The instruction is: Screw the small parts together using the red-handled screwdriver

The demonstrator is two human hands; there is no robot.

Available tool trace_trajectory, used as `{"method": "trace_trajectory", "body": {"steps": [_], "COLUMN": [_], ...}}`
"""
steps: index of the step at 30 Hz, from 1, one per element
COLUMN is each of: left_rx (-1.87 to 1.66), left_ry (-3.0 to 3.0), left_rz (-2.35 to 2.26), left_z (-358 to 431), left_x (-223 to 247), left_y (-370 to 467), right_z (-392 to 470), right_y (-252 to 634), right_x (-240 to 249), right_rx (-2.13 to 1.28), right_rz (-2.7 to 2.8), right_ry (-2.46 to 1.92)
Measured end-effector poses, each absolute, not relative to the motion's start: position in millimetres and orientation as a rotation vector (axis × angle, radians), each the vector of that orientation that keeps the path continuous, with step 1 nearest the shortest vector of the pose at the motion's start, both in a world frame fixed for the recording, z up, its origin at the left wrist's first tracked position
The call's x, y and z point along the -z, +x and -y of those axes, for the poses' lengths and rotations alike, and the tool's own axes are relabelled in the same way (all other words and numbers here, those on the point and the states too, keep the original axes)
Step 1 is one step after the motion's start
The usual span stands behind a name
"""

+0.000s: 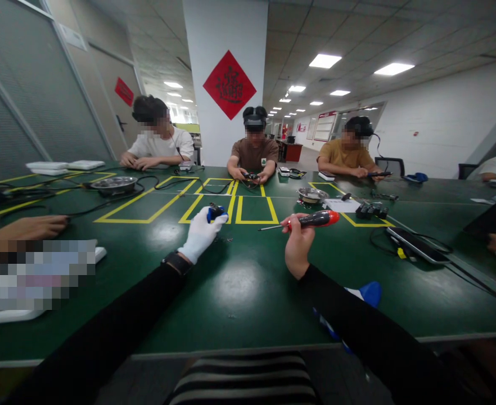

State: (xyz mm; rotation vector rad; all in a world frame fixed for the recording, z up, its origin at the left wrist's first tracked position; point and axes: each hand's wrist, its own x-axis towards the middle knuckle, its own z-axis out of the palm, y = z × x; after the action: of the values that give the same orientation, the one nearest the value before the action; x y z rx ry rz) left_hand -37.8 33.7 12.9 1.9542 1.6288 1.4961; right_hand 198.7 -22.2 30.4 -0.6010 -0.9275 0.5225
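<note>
My left hand (201,232), in a white glove with blue fingertips, is closed around a small black part (217,210) above the green table (239,281). What kind of part it is does not show clearly. A screwdriver (319,219) with a red and black handle is gripped in my bare right hand (297,246), its thin metal shaft pointing left toward the other hand. The tip is apart from the black part. Tiny metal pieces (230,240) lie on the table just below and right of my gloved hand.
Yellow tape outlines (256,221) mark the tabletop. Metal bowls (312,195) (113,184) stand farther back. Several black parts (371,210) and a phone (416,245) lie to the right. A blue-white glove (370,293) is beside my right forearm. Other people sit around the table.
</note>
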Motion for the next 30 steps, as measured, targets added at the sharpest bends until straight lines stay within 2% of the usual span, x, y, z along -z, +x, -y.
{"method": "trace_trajectory", "body": {"steps": [3, 5, 9, 15, 19, 24, 30], "left_rx": [-1.518, -1.263, -1.041, -0.647, -0.213, -0.177, -0.319], "left_ry": [1.725, 1.677, 1.650, 1.943, 2.296, 2.461, 2.537], "left_rz": [-1.910, -2.180, -2.396, -2.517, -2.598, -2.460, -2.196], "left_z": [-61, -75, -82, -82, -91, -103, -118], "left_x": [-8, -5, -5, -16, -25, -41, -53], "left_y": [-82, -113, -165, -210, -225, -231, -229], "right_z": [21, 20, 21, 19, 12, 9, 9], "right_y": [198, 197, 196, 193, 189, 187, 189], "right_x": [-29, -27, -24, -19, -13, -10, -11], "right_rx": [-0.547, -0.572, -0.614, -0.652, -0.700, -0.728, -0.721], "right_rz": [0.926, 0.933, 0.957, 0.978, 0.951, 0.996, 1.029], "right_ry": [-0.609, -0.614, -0.644, -0.687, -0.727, -0.752, -0.763]}}
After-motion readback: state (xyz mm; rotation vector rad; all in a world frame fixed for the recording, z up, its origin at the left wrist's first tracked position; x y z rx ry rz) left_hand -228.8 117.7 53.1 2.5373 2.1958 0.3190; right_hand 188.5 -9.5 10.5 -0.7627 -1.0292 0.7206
